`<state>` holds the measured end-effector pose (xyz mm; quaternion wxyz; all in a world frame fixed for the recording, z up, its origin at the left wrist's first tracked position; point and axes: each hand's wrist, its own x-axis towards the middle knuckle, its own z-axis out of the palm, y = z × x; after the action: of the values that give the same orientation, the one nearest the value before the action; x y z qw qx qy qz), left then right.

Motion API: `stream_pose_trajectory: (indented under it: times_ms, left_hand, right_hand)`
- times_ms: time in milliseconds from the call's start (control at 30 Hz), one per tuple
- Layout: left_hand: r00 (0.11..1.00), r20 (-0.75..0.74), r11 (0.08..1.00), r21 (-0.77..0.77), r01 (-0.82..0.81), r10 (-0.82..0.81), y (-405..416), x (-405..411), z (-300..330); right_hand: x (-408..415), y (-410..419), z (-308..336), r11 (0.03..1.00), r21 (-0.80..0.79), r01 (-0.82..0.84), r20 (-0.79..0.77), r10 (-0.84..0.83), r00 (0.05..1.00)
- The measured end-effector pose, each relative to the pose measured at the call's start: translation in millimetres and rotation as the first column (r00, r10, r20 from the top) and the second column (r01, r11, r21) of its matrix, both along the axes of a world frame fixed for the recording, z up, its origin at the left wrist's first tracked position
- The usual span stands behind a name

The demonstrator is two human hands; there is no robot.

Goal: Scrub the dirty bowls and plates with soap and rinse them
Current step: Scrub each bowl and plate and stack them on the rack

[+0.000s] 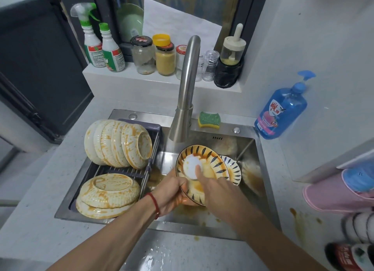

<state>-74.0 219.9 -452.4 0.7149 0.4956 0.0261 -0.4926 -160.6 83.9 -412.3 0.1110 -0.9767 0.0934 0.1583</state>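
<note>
My left hand [172, 192] grips the striped plate [202, 165] rim — right hand [212, 186] fingers spread, rubbing — better grab the sponge [209, 120], add soap.

Held bowl [199, 165]: yellow with dark leaf strokes, tilting over the sink, orange sauce running across its white centre.
Second patterned bowl [232, 168]: sitting just behind it, partly hidden.
Ribbed bowls [119, 143]: cream, sauce-streaked, standing on edge in a row on the rack.
Ribbed plates [108, 196]: two lying stacked upside down below them, smeared orange.
</note>
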Motion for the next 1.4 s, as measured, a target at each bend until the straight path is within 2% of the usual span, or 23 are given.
stream_pose_trajectory:
  times_ms: [33, 167, 300, 433, 567, 700, 800, 933, 1067, 1200, 1300, 1400]
  left_hand:
    - [1.0, -0.005, 1.0, 0.004, -0.004, 0.004, 1.0, 0.6, -2.1]
    - [1.0, -0.019, 1.0, -0.015, 0.013, -0.013, 0.2, -1.9, -5.6]
    - [1.0, -0.008, 1.0, -0.01, -0.009, 0.009, 2.3, 1.3, -6.4]
    - [0.999, 0.037, 1.0, -0.007, 0.0, 0.001, 5.0, 2.4, 2.7]
    - [0.999, 0.029, 0.999, 0.012, -0.044, 0.043, 5.8, 7.3, -2.0]
    - [0.998, 0.037, 0.999, 0.029, -0.045, 0.044, 3.6, 6.5, -1.3]
    - [0.998, 0.039, 0.997, 0.051, -0.055, 0.053, 3.3, 6.1, 0.6]
    - [0.997, 0.034, 0.995, 0.067, -0.072, 0.07, 5.0, 2.9, 2.4]
    - [0.993, 0.028, 0.992, 0.052, -0.114, 0.113, 7.0, 5.0, 0.5]
    - [0.998, 0.039, 0.997, 0.064, -0.044, 0.042, 7.5, -6.3, 2.4]
    - [0.999, 0.031, 0.999, 0.042, 0.028, -0.029, 0.5, -20.7, 6.1]
    - [0.999, 0.027, 0.999, 0.046, 0.027, -0.028, 0.2, -15.4, 3.3]
  right_hand:
    - [-5.2, 5.2, 0.4, 1.0, 0.001, -0.014, 0.004, 0.014, 1.0]
    - [2.8, -18.6, -5.6, 0.98, -0.06, 0.188, -0.019, -0.19, 0.982]
    - [-20.1, 14.0, -4.3, 0.996, 0.044, 0.075, -0.011, -0.075, 0.997]
    - [-17.1, -22.1, -8.8, 0.951, 0.044, 0.305, -0.026, -0.305, 0.952]
    - [-36.5, 13.2, -4.6, 0.98, 0.131, 0.148, -0.013, -0.147, 0.989]
    - [-27.5, -8.9, -12.7, 0.963, 0.073, 0.258, -0.022, -0.258, 0.966]
    - [-47.2, 21.6, -6.2, 0.982, 0.115, 0.148, -0.025, -0.146, 0.989]
    - [-34.8, -4.3, -14.6, 0.972, 0.007, 0.234, -0.068, -0.233, 0.97]
    - [-44.4, 14.7, -6.9, 0.987, 0.078, 0.138, -0.106, -0.13, 0.986]
    - [-24.0, -21.1, -12.2, 0.956, -0.035, 0.29, -0.059, -0.292, 0.955]
    - [1.2, -20.9, -9.3, 0.946, 0.077, 0.315, 0.053, -0.32, 0.946]
    - [10.7, -5.7, -0.1, 0.953, 0.233, 0.194, 0.1, -0.222, 0.97]
